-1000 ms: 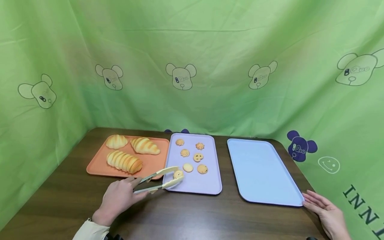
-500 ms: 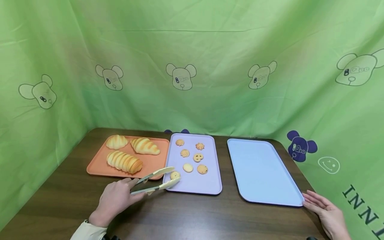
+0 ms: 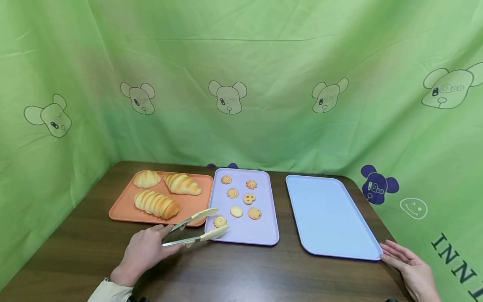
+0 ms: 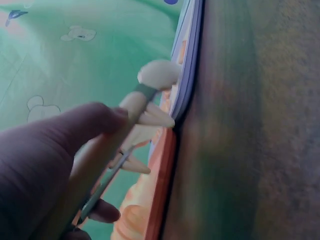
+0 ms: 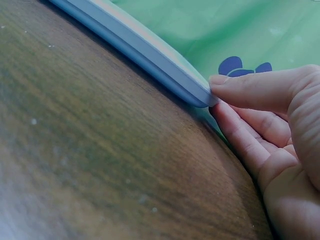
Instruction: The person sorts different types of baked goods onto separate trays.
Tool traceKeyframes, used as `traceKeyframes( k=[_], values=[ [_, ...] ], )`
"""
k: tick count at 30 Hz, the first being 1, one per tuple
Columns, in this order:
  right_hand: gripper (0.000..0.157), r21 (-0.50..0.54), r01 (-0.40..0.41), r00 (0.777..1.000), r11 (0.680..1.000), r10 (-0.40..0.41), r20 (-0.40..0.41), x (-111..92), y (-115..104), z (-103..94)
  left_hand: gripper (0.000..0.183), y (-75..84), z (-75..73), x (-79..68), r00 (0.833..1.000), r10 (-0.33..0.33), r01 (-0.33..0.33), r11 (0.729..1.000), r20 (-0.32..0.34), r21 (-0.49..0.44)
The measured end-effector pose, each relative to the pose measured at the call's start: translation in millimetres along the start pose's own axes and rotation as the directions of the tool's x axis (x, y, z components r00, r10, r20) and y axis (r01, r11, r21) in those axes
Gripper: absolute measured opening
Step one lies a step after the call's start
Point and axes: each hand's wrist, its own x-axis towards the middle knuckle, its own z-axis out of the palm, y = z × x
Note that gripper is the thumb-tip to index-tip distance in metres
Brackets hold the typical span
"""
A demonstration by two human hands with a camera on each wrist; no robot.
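Observation:
My left hand (image 3: 142, 253) grips a pair of tongs (image 3: 206, 213) with metal arms and cream tips. The tips are spread on either side of a round cookie (image 3: 220, 221) at the near left corner of the lilac tray (image 3: 260, 235). In the left wrist view, the thumb lies along one arm of the tongs (image 4: 159, 74); the cookie cannot be made out there. My right hand (image 3: 413, 270) pinches the near right corner of the light blue tray (image 3: 332, 218). The right wrist view has the thumb on that tray's rim (image 5: 200, 92) and fingers below it.
Several other cookies, among them a pale oval one (image 3: 236, 211) and a chip-dotted one (image 3: 254, 213), lie on the lilac tray. An orange tray (image 3: 124, 212) with a ridged roll (image 3: 156, 204) and two other breads is at the left. Green curtain (image 3: 241, 138) surrounds the brown table (image 3: 256, 272).
The tongs and left hand have shifted slightly left, and the round cookie has slid left too. Since half a second ago the tips have spread a little wider. The right hand stays put.

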Motion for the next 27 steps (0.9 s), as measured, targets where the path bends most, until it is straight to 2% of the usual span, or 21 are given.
traceKeyframes(
  k=[4, 8, 12, 17, 20, 27],
  values=[
    [0.054, -0.011, -0.006, 1.0, 1.0, 0.006, -0.007, 0.1, -0.1, 0.6, 0.047, -3.0, 1.5, -4.0, 1.0, -0.012, 0.013, 0.997, 0.015, -0.081],
    [0.054, -0.01, -0.006, 1.0, 1.0, 0.006, -0.005, -0.1, -0.4, 0.9, 0.051, -6.3, 2.5, -6.9, 1.0, -0.002, 0.007, 0.98, 0.024, -0.198],
    [0.054, -0.002, -0.003, 1.0, 1.0, 0.003, -0.001, 0.1, -0.7, 1.4, 0.057, -9.3, 5.3, -8.9, 0.998, 0.07, -0.064, 0.951, 0.008, -0.301],
    [0.054, -0.005, 0.005, 1.0, 1.0, -0.005, -0.001, -0.1, -0.8, 1.7, 0.059, -9.6, 12.3, -10.6, 0.984, 0.175, -0.177, 0.902, -0.041, -0.393],
    [0.054, -0.006, 0.013, 1.0, 1.0, -0.013, 0.0, -0.5, -0.9, 1.4, 0.059, -7.2, 17.2, -11.2, 0.974, 0.218, -0.221, 0.881, -0.056, -0.418],
    [0.054, -0.016, 0.011, 1.0, 1.0, -0.011, -0.001, -0.9, -1.4, 2.0, 0.063, -2.6, 28.3, -12.9, 0.956, 0.283, -0.288, 0.853, -0.079, -0.434]
  ],
)
